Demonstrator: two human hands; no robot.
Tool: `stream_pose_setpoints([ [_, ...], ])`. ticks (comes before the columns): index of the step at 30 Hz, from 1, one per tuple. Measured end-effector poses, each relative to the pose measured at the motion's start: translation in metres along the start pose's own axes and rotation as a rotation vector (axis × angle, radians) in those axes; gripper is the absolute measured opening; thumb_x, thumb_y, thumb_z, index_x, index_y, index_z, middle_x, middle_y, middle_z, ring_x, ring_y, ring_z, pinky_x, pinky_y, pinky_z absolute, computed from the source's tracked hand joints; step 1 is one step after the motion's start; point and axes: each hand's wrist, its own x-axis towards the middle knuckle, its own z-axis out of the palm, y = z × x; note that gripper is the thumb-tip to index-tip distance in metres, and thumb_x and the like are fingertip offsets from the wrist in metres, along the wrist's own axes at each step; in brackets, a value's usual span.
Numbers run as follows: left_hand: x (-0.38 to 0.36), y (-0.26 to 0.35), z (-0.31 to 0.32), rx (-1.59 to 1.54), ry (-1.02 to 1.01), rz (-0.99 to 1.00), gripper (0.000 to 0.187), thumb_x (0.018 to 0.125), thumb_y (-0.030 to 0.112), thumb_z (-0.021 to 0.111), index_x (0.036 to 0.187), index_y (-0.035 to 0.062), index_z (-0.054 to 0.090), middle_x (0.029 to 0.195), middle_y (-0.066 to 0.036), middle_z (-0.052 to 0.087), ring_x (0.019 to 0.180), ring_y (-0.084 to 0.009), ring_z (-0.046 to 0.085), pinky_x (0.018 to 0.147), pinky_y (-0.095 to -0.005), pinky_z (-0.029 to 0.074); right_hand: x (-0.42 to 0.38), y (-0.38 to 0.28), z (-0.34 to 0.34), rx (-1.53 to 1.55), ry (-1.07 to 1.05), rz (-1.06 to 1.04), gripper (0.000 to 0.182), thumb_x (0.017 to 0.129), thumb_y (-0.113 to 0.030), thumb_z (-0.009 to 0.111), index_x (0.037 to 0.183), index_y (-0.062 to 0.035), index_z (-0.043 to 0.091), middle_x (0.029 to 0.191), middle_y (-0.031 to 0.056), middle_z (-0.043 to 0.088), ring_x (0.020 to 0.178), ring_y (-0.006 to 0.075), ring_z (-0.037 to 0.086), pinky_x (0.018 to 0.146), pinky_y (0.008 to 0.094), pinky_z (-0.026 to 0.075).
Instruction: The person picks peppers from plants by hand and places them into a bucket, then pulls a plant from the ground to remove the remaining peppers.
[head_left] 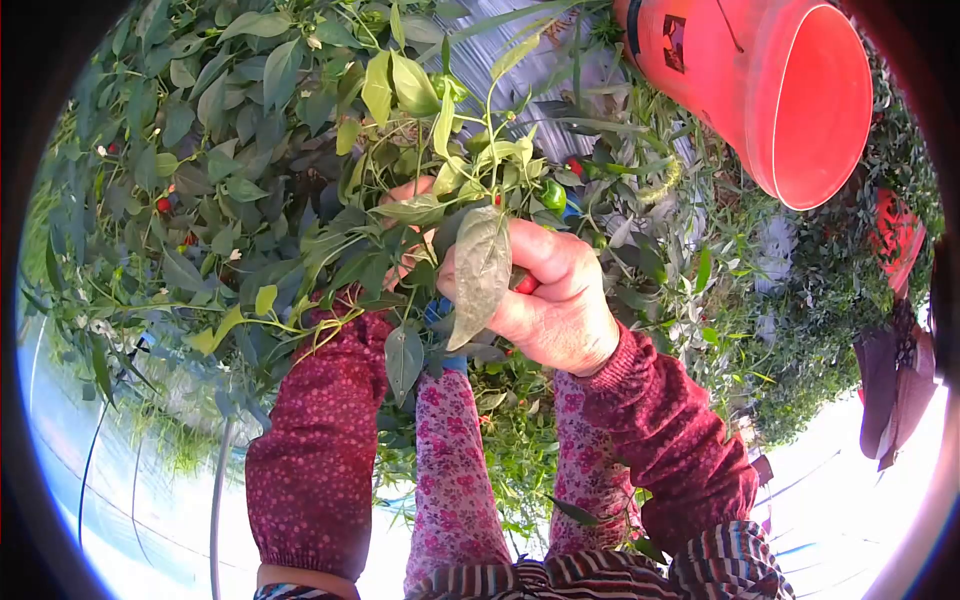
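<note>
1. Leafy green pepper plants [230, 150] crowd around a shiny silver plastic sheet [598, 65].
2. Clenched around a glossy red pepper [525, 284], the bare right hand [558, 292] lets it show between thumb and forefinger; a broad pale-green leaf [482, 275] hangs in front of the fingertips.
3. Just beside it, the bare left hand [408, 225] is among the stems; foliage hides much of it, so I cannot tell whether it grips anything.
4. A round green pepper [552, 196] hangs near the right hand, toward the sheet's lower edge.
5. Near the sheet's right edge is a bright red plastic bucket [745, 95], its round mouth facing right.
</note>
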Motion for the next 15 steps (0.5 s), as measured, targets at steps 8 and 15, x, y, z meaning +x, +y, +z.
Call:
stream_pose_setpoints([
  [8,0.041,0.03,-0.005,-0.217,-0.013,-0.116,0.035,0.095,0.038,0.049,0.077,0.0084,0.047,0.076,-0.003,0.05,0.079,-0.0155,0.05,0.08,-0.0332,0.042,-0.001,-0.018,-0.012,0.617,0.008,0.193,0.009,0.09,-0.012,0.06,0.094,-0.0035,0.06,0.085,0.0078,0.066,0.065,0.0134,0.062,0.061,0.0251,0.053],
  [15,0.024,0.085,0.02,-0.297,-0.106,-0.045,0.043,0.084,0.049,0.065,0.08,0.0093,0.05,0.072,0.001,0.044,0.072,-0.0136,0.045,0.073,-0.03,0.039,0.025,0.049,-0.06,0.604,0.399,0.355,0.016,0.092,-0.019,0.057,0.101,-0.0053,0.059,0.093,0.0076,0.064,0.076,0.0157,0.064,0.069,0.0268,0.053],
])
